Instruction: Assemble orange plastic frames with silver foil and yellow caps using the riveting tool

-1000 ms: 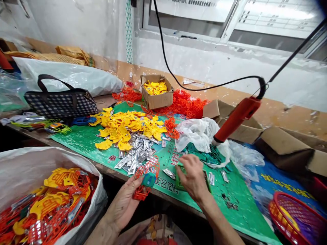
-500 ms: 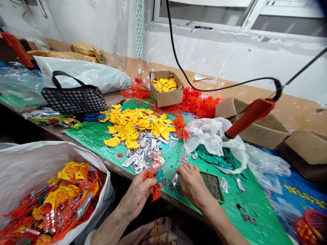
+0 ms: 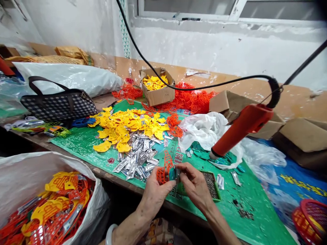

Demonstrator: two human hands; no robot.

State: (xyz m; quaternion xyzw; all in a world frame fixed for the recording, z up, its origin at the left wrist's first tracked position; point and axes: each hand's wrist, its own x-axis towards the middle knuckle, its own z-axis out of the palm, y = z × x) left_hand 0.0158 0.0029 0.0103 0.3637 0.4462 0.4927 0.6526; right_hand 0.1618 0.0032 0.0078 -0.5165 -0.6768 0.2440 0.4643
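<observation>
My left hand (image 3: 155, 190) grips an orange plastic lattice piece (image 3: 167, 163) with a teal part (image 3: 172, 173) against it. Close beside it, my right hand (image 3: 194, 183) pinches a small silvery metal piece (image 3: 178, 174) at the teal part. Beyond my hands lies a pile of silver metal pieces (image 3: 139, 154), and behind that a heap of yellow plastic pieces (image 3: 127, 124). A green tray (image 3: 218, 194) of small dark screws sits by my right hand, partly hidden by it.
An orange power screwdriver (image 3: 240, 131) hangs from a black cable at the right. A white sack (image 3: 15, 163) of orange and yellow pieces stands at the lower left. Farther back are a cardboard box (image 3: 159, 96), a checkered bag (image 3: 58, 103) and a white plastic bag (image 3: 201, 127).
My left hand has moved right with the orange piece, and both hands have come together. The silver piece in my right hand is now at the teal part. The view has shifted slightly.
</observation>
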